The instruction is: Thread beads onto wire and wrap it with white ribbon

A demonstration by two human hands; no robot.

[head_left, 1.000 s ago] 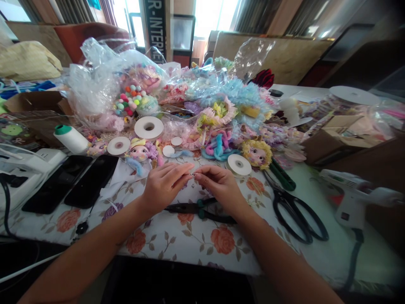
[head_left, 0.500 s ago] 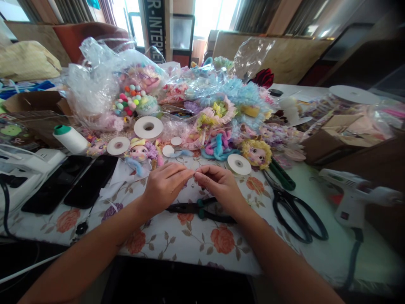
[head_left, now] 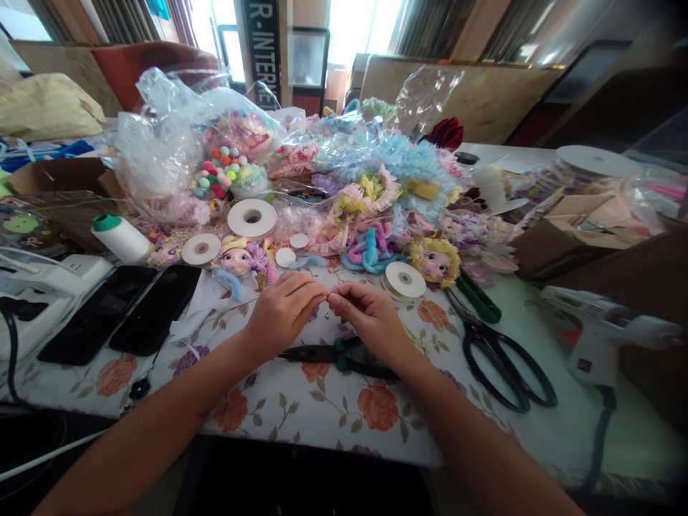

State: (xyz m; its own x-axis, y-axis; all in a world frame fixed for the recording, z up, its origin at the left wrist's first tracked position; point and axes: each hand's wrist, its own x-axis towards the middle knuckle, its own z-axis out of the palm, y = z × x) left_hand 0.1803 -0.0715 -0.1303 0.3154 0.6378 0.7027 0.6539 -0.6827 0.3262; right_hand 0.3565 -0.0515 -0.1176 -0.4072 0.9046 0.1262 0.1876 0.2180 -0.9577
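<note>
Above the flowered tablecloth (head_left: 252, 401), my left hand (head_left: 284, 312) and my right hand (head_left: 370, 319) meet at the fingertips. Both are closed in a pinch around something tiny, too small to make out. A small shiny metal piece (head_left: 327, 315) shows just below the fingertips. Dark-handled pliers (head_left: 338, 355) lie on the cloth beneath my hands, partly covered by my right hand and wrist. A white ribbon spool (head_left: 404, 279) is close to my right hand. Left of my left hand are white paper scraps (head_left: 201, 304) and a doll head (head_left: 236, 258).
Black scissors (head_left: 505, 365) and a glue gun (head_left: 596, 337) lie at right, near a cardboard box (head_left: 575, 236). Two dark phones (head_left: 155, 308) and a white power strip (head_left: 48, 294) are at left. Behind, plastic-wrapped trimmings (head_left: 344, 150) and a thread cone (head_left: 121, 236) crowd the table.
Both hands have shifted very slightly, with the fingertips still together. The things on the table stay where they were.
</note>
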